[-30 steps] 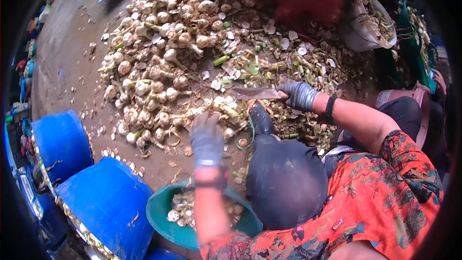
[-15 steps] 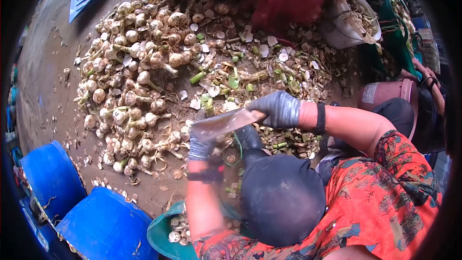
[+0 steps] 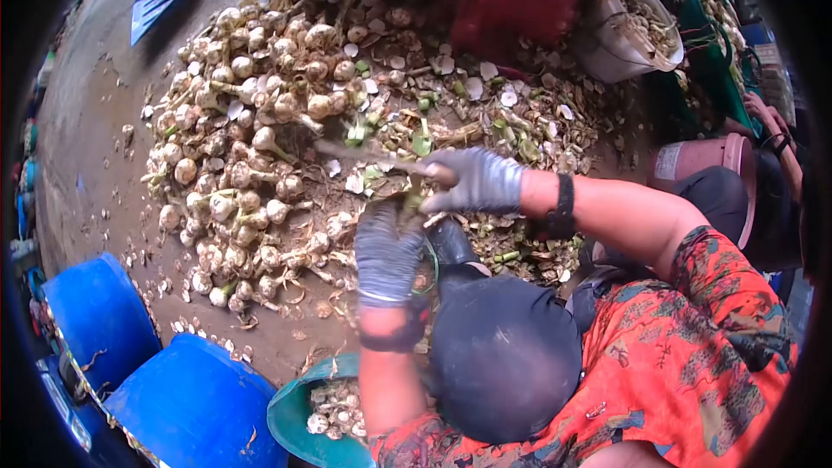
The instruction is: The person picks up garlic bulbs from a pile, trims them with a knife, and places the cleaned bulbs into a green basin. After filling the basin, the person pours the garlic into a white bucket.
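1. Two gloved hands meet just beside the right edge of the bulb pile (image 3: 247, 178), the landmark here. The right hand (image 3: 475, 182) is closed around the handle of a knife (image 3: 373, 157), whose blurred blade points toward the pile.

2. Beside its fingertips, right of the pile, is a greenish-brown piece (image 3: 412, 203), too blurred to identify. The left hand (image 3: 387, 256) has its fingers curled next to it; whether they grip it, I cannot tell.

3. The knife looks stiff and fairly light; the handle is the place to hold, clear of the edge. Bulbs in the pile seem light and firm, with papery, dirty skin that could slip or flake; best held around the round body, fingers away from the blade.

4. The right forearm comes in from the right, nearly level across the view, elbow bent; the wrist sits right of the pile. The left forearm rises from below, past the pile's lower right, back of the glove upward. Between the arms is a dark-covered knee (image 3: 507, 355).

5. Below the pile stands a green tub (image 3: 290, 416) with bulbs inside; right of the pile lie loose scraps (image 3: 520, 143).
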The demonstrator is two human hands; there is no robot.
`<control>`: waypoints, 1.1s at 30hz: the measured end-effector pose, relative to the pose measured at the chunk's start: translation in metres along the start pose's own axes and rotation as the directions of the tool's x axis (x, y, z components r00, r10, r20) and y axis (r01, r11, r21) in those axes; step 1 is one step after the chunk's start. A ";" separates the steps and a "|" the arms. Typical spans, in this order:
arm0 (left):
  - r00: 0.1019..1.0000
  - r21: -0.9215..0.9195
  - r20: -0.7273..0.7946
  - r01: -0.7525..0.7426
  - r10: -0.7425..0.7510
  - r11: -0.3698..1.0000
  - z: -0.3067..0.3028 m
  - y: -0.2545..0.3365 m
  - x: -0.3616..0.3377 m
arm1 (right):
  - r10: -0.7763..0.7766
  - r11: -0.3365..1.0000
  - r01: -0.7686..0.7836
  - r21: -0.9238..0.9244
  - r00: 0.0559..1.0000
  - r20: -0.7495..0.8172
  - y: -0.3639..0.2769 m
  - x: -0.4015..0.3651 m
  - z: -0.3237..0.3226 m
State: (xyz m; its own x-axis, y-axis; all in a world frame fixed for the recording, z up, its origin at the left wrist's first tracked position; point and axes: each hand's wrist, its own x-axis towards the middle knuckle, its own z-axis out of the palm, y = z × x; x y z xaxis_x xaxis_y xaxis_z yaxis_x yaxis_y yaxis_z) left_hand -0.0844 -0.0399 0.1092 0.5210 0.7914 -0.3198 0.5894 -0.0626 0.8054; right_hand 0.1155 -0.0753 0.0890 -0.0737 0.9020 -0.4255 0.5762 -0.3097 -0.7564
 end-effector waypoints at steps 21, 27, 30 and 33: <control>0.876 0.390 -0.039 -0.430 0.481 0.814 0.044 -0.123 0.008 | -0.233 0.880 0.288 -0.377 0.955 0.186 -0.023 -0.032 -0.034; 0.720 0.599 -0.137 -0.487 0.680 0.636 0.049 -0.112 -0.004 | -0.264 0.858 0.326 -0.398 0.943 0.203 -0.022 -0.034 -0.030; 0.809 0.414 -0.088 -0.501 0.581 0.760 0.067 -0.188 -0.013 | -0.220 0.853 0.308 -0.421 0.944 0.246 -0.034 -0.046 -0.035; 0.798 0.367 -0.232 -0.458 0.556 0.810 0.055 -0.126 -0.015 | -0.251 0.842 0.322 -0.433 0.944 0.215 -0.031 -0.052 -0.032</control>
State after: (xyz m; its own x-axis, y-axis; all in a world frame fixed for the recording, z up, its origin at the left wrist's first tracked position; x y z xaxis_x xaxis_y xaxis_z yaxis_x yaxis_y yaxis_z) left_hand -0.1325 -0.0779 -0.0149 0.6004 0.7378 0.3084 0.4655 -0.6360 0.6155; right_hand 0.1281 -0.1032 0.1503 -0.3889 0.8645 -0.3184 0.8138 0.1603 -0.5586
